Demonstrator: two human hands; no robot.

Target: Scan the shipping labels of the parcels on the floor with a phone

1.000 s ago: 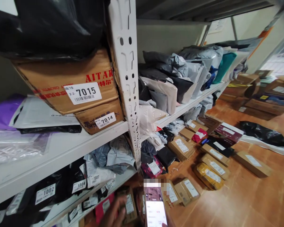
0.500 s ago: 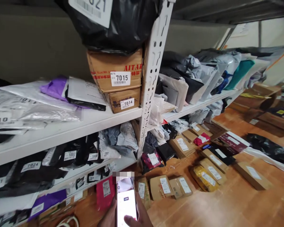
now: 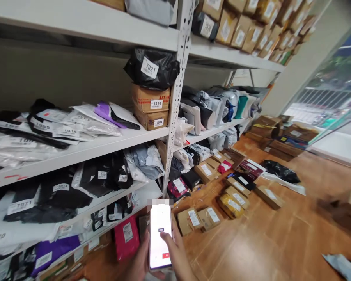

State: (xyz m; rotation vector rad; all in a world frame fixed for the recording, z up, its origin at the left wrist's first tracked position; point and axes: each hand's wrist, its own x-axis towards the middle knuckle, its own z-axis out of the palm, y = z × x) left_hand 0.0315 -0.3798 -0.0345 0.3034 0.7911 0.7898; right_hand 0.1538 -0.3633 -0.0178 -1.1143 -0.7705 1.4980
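A phone (image 3: 160,236) is held upright low in the middle of the view, its lit white screen turned toward the camera, with a small dark button near the centre and a red one near the lower right. It is gripped from below and behind by the left hand (image 3: 139,265), whose fingers are wrapped round its left edge. The right hand (image 3: 178,253) is laid against the phone's right edge, and its thumb is set on the screen just beside the dark button; whether that hand is clasped round the phone cannot be told.

Behind the phone, a white metal shelving unit (image 3: 175,97) is seen running away to the right. On the middle shelf two brown cartons are stacked, the upper one labelled 7015 (image 3: 156,104) and the lower one 7014 (image 3: 158,123), and a black bag labelled 7021 (image 3: 149,68) is set on top of them. To their left, flat white and purple mailers (image 3: 84,121) are piled. On the shelf below, black and grey bags (image 3: 105,175) with numbered labels are packed together. A red parcel (image 3: 126,237) is leaned against the lowest shelf, just left of the phone. Brown boxes (image 3: 199,218) are laid in rows on the wooden floor (image 3: 266,242), and a black bag (image 3: 280,171) is seen farther off.
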